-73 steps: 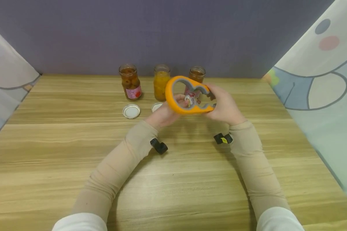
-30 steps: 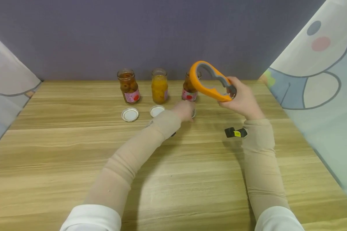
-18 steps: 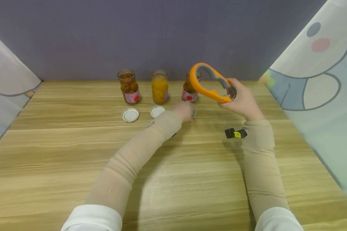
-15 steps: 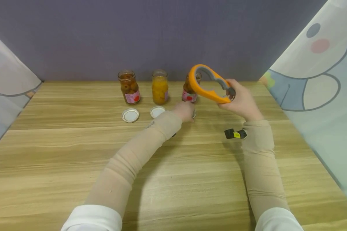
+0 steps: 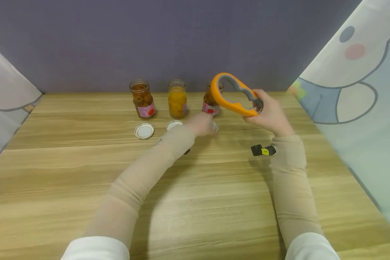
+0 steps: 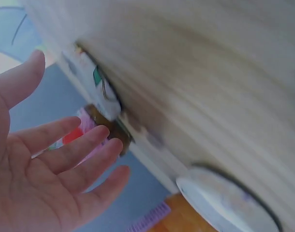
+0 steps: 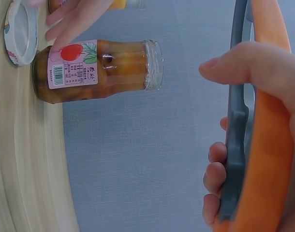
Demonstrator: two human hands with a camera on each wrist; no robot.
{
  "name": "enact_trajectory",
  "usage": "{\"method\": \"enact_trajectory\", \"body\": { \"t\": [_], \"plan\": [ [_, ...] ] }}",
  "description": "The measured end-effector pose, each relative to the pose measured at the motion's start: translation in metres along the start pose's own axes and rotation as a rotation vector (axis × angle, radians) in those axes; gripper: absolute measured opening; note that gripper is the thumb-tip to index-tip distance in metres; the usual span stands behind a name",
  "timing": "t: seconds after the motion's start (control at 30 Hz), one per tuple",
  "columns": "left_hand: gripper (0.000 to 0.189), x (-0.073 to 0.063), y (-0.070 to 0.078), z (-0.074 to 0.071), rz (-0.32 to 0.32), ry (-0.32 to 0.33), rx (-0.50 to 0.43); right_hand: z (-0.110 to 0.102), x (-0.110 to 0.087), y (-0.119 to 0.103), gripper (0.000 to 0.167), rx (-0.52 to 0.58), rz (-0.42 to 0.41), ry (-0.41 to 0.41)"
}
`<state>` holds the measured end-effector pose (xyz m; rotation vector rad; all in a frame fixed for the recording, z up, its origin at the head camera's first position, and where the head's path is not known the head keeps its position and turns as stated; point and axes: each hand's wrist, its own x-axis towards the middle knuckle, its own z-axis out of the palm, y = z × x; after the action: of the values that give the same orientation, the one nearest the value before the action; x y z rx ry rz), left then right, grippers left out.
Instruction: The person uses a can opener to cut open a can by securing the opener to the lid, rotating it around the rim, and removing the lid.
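Note:
My left hand (image 5: 199, 124) is just above the table, beside the white jar lid (image 5: 215, 127) in front of the right jar. In the left wrist view the fingers are spread, apart from that lid and holding nothing. My right hand (image 5: 270, 112) grips the handle end of an orange and grey jar opener (image 5: 229, 104), held up in the air. Behind the opener stands the right glass jar (image 5: 209, 103), uncapped, with a pink label and brown fruit inside. The right wrist view shows its bare threaded rim, with the lid (image 7: 22, 34) near its base.
An uncapped jar of yellow fruit (image 5: 177, 103) stands in the middle, a brown-fruit jar (image 5: 143, 100) at left. Their lids, the middle one (image 5: 174, 125) and the left one (image 5: 144, 131), lie in front. A grey wall (image 5: 117, 43) rises behind the wooden table (image 5: 195, 202).
The lid my left hand held up by the opener now lies on the table, released. My right hand moved right with the opener. Most recently my left hand shifted slightly left.

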<state>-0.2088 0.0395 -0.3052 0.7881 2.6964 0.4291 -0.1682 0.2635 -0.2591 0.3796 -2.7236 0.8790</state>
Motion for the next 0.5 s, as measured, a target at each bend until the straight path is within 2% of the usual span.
{"method": "enact_trajectory", "body": {
  "t": [0.17,0.3,0.5],
  "plan": [
    [0.057,-0.013,-0.007,-0.009,-0.032,0.043,0.025,0.001,0.002,0.0,0.06,-0.009,-0.006,-0.015],
    [0.057,-0.024,-0.009,-0.015,-0.014,0.073,0.006,0.002,0.002,0.001,0.063,-0.003,0.004,-0.03],
    [0.05,-0.048,-0.014,-0.018,0.018,0.136,-0.094,0.001,0.001,0.0,0.063,0.009,0.019,-0.026]
  ]
}}
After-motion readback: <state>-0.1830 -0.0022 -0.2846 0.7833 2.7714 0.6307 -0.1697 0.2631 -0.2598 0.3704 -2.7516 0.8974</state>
